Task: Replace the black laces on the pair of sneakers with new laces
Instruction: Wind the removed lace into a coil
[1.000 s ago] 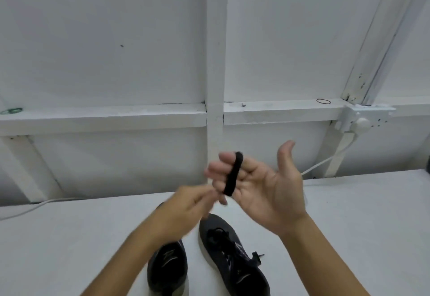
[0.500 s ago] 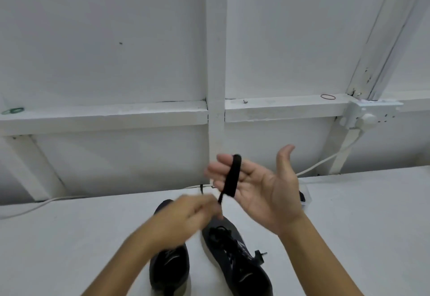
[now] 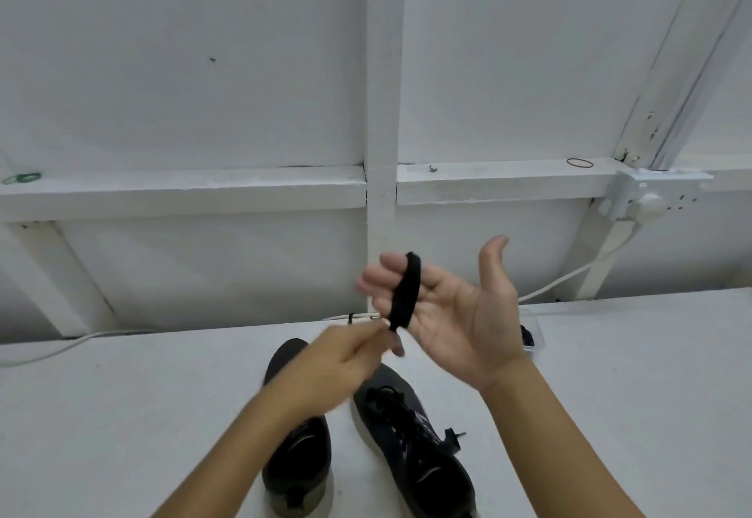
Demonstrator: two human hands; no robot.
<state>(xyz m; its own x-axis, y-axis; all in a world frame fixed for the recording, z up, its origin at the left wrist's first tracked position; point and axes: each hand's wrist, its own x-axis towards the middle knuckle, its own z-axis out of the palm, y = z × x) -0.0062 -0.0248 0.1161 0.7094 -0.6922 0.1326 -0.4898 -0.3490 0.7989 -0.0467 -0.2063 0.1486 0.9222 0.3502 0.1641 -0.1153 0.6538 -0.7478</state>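
Since a second ago: your left hand (image 3: 346,358) has dropped a little and drawn the lace's tail lower; the coil on the right hand looks a wrap thicker.

Step in hand, as I judge it: winding a removed black lace (image 3: 405,291) into a bundle. Keep the tail taut, lay each turn flat beside the last, and keep the right fingers (image 3: 384,277) spread slightly so the coil slips off cleanly.

Right hand (image 3: 460,314): raised, palm toward you, thumb up and clear, fingers extended and nearly straight with the lace looped around them.

Left hand: below and just beside the coil, fingers curled, apparently pinching the tail; motion blur hides the pinch.

On the tabletop (image 3: 122,415): left sneaker (image 3: 297,456) and right sneaker (image 3: 411,436) side by side below your hands, the right one still laced.
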